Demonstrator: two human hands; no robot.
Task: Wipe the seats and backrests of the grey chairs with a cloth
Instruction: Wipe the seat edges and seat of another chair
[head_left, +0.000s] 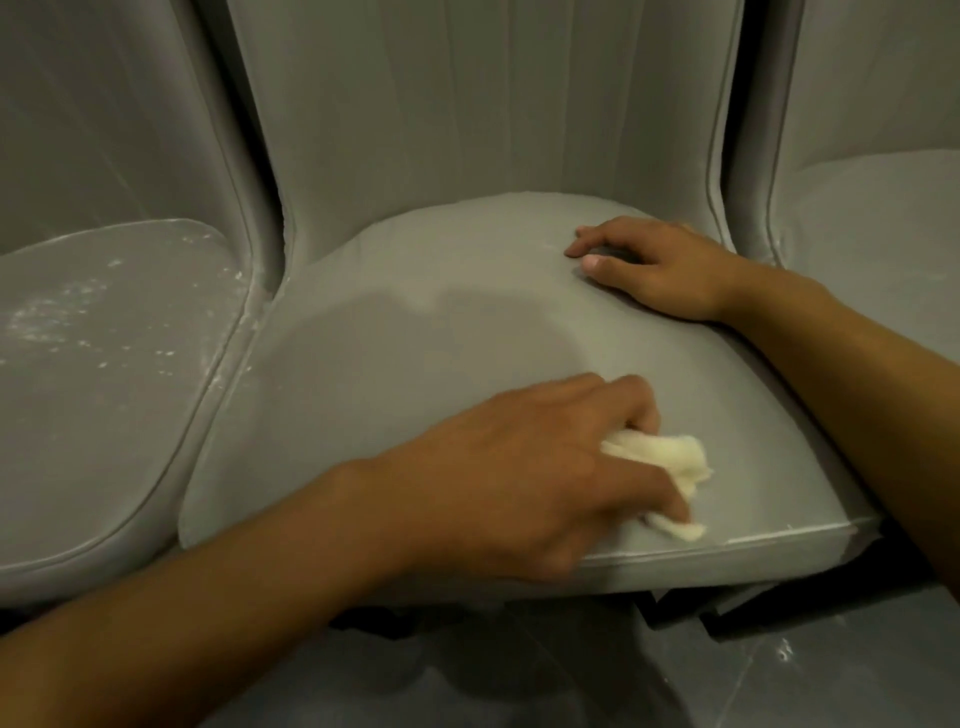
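Closest to the lens is my left hand (519, 467), lower middle of the frame, fingers curled and pinching the white cloth (670, 462) down on the front right part of the middle seat (415, 338). Right hand (665, 270) rests at the seat's upper right, fingers relaxed, holding nothing, just bracing I'd guess. What matters next imo: the dusty bit lies left of the grip. The left chair seat (104, 364) at the frame's left edge is speckled white, so the left hand is nearer to it. The backrest (467, 114) rises up the frame behind. Most of the cloth hides under my fingers, the hand's blurry, and the right chair (872, 208) is cut off.
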